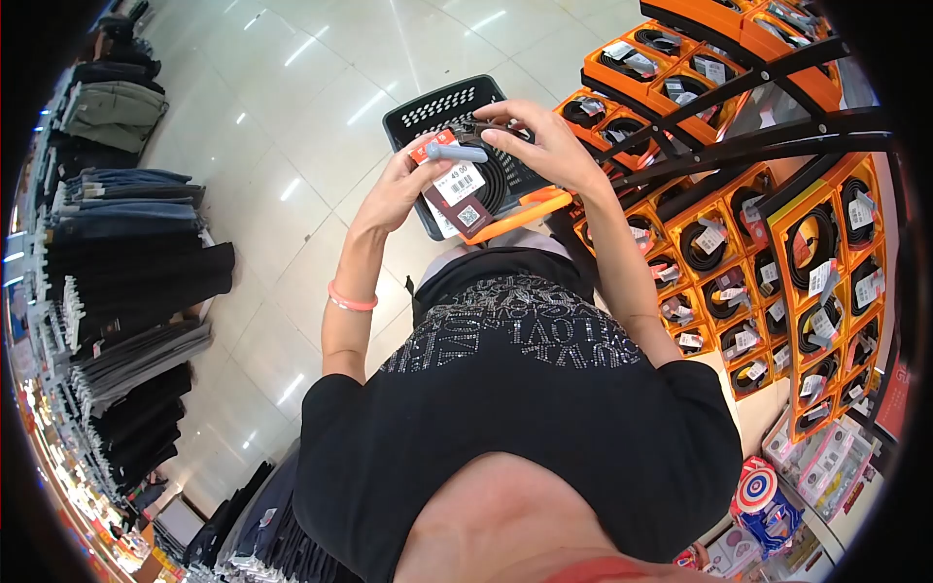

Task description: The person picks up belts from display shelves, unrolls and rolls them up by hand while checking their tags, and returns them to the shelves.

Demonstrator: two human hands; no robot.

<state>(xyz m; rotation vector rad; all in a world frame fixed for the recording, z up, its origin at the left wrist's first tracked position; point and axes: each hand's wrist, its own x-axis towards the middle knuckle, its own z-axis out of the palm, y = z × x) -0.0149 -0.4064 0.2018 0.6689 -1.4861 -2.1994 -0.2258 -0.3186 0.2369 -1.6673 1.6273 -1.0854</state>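
A coiled black belt (pixel 495 185) with white, red and dark tags (pixel 461 183) and a grey security clip (pixel 457 153) is held up in front of me. My left hand (pixel 401 183) pinches the tags and the left side of the coil. My right hand (pixel 544 146) has its thumb and index finger closed on the belt's buckle end (pixel 476 127) at the top. Under both hands is a black basket (pixel 392 124) with an orange handle (pixel 530 211); the belt hides much of its inside.
Orange compartment racks (pixel 661 73) of coiled, tagged belts stand on the right, with black metal bars (pixel 748 146) across them. Jeans and trousers (pixel 136 262) hang along the left. Packaged goods (pixel 768 500) sit at the lower right, above a tiled floor (pixel 282 185).
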